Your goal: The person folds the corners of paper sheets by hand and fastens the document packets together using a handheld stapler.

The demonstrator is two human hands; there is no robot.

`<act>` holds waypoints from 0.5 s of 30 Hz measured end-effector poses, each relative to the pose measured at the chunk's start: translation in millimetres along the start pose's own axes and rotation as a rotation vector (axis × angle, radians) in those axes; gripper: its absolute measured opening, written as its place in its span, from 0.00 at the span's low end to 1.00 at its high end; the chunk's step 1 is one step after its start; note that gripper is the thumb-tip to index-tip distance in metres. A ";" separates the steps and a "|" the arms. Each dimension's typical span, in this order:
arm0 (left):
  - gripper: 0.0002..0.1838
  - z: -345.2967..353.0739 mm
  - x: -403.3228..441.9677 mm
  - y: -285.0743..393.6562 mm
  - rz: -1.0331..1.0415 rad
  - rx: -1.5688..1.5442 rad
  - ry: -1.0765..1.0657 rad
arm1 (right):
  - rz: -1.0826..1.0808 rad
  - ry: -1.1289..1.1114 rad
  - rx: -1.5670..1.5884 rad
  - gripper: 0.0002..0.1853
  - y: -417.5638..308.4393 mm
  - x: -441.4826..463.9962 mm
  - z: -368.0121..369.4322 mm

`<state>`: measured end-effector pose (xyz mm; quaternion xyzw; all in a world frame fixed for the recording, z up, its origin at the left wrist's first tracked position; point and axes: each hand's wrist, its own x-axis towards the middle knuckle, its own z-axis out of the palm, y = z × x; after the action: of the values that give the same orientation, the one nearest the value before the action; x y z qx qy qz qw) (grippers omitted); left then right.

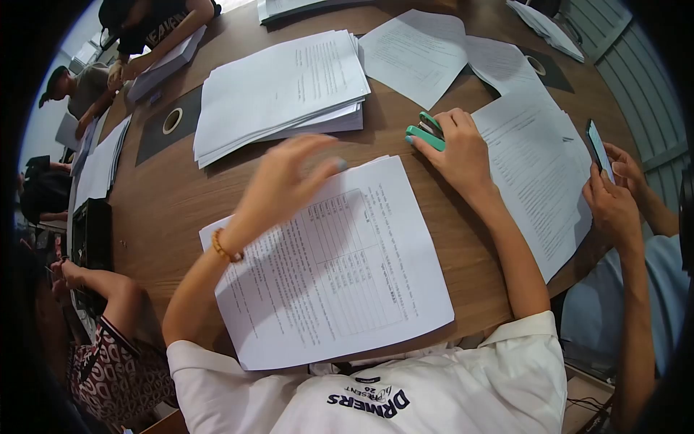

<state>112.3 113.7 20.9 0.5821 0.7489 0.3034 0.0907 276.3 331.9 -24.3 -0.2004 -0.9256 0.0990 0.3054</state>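
Note:
My right hand (463, 148) is closed around a small green stapler (425, 136), its jaws pointing left over the table. My left hand (289, 173), a beaded bracelet (225, 246) on its wrist, hovers over the top edge of a stack of printed sheets (347, 282) in front of me. Its fingers are blurred by motion but look stretched out, with the thumb apart, and I see nothing in them. The top sheet bears lines of text and a table. Whether these sheets are stapled cannot be told.
A thick pile of papers (282, 94) lies ahead on the wooden table (159, 239). Loose printed sheets (538, 173) spread along the right, near another person's hands holding a phone (600, 152). More people sit at the left. A cable hole (172, 121) is at the upper left.

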 end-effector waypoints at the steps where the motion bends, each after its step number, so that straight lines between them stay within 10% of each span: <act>1: 0.20 8.3 -3.6 13.6 -0.004 -0.003 -0.004 | -0.019 -0.027 -0.075 0.23 0.3 -0.2 3.4; 9: 0.23 31.1 -6.4 20.7 -0.044 -0.285 -0.058 | -0.063 0.117 0.030 0.21 -29.1 -20.5 -19.8; 15: 0.24 33.6 -9.3 21.3 -0.046 -0.284 -0.036 | 0.379 -0.275 0.871 0.23 -67.7 -65.3 -40.5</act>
<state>149.0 119.7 3.9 0.5516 0.7098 0.3935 0.1926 327.6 245.3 -5.8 -0.2041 -0.7770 0.5563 0.2122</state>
